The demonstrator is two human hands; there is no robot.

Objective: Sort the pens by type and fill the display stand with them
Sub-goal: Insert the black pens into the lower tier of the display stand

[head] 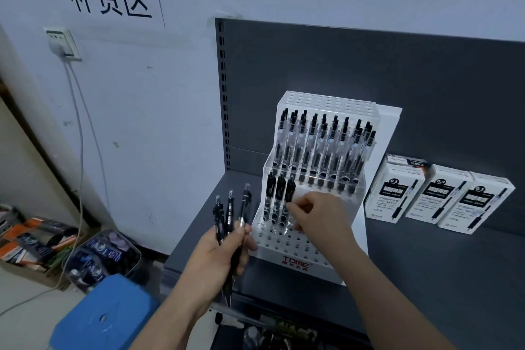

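Grip of the right hand (pixel 315 212) is a pinch on a black pen (pixel 290 189), upright in the near tier of the stand (pixel 295 260), third from the left. The left hand (pixel 224 253) clasps three more black pens (pixel 230 213) just left of the stand. Judged step: filling the black row. The next move calls for release, then a pen into the adjacent hole. The tier behind holds clear pens (pixel 321 145); the nearer holes are vacant.

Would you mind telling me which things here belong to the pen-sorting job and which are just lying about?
Job: display stand, clear pens, black pens, left hand, right hand, pen boxes.
Lying about: blue stool, wall socket, floor bins.
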